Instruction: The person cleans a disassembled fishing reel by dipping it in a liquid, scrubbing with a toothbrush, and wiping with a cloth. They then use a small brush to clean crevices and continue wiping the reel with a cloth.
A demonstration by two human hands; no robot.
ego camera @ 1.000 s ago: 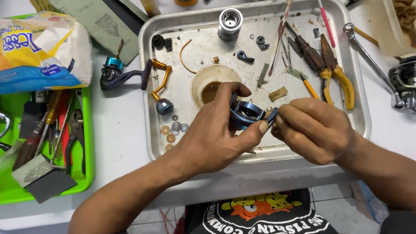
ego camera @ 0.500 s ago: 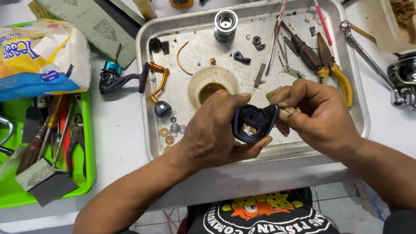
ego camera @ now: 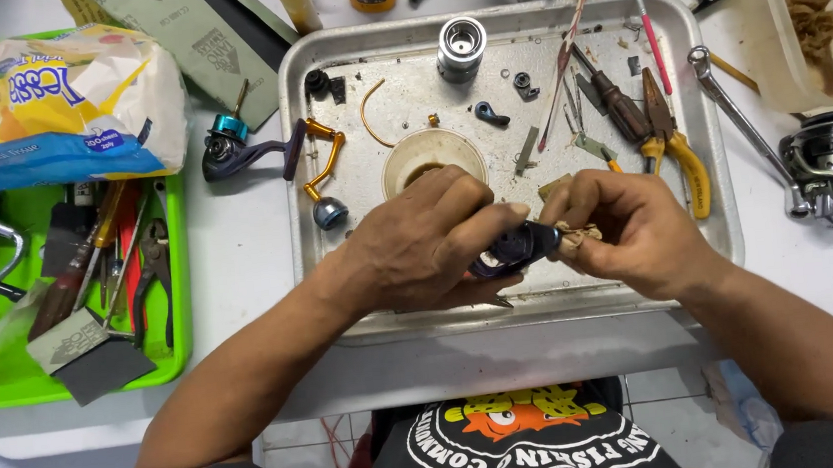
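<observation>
At the far left of the counter point(ego camera: 235, 230), well away from the fingers, a soft plastic package point(ego camera: 54, 107) is seen, white with yellow and blue bands, lying across the top of a green tray point(ego camera: 7, 375) of hand tools. Just right of it a flat grey-green block point(ego camera: 194, 48) lies slanted, and below that a reel handle point(ego camera: 249, 150) with a blue knob.

The left hand point(ego camera: 418, 249) is held over the near edge of the metal tray point(ego camera: 508, 20), its fingers point(ego camera: 471, 221) curled and clamped around a dark blue reel body point(ego camera: 516, 247). The body is kept between both hands, above the tray's front rim; its long axis runs roughly left to right, and its narrower end points toward the right hand. Much of it is hidden by the fingers.

The right hand point(ego camera: 627, 231) is pressed against that end, its fingers pinched together on a small tan scrap point(ego camera: 577, 235); what the scrap is cannot be told.

Compared with half a second ago, the hands have been drawn closer, the reel body has been turned from a broad face-up view to a thinner profile, and the scrap has been brought onto it.

Behind the fingers a cream cup point(ego camera: 432, 157) stands in the tray; to their right lie yellow-handled pliers point(ego camera: 675, 146), and at the far right a translucent tub point(ego camera: 805, 19).
</observation>
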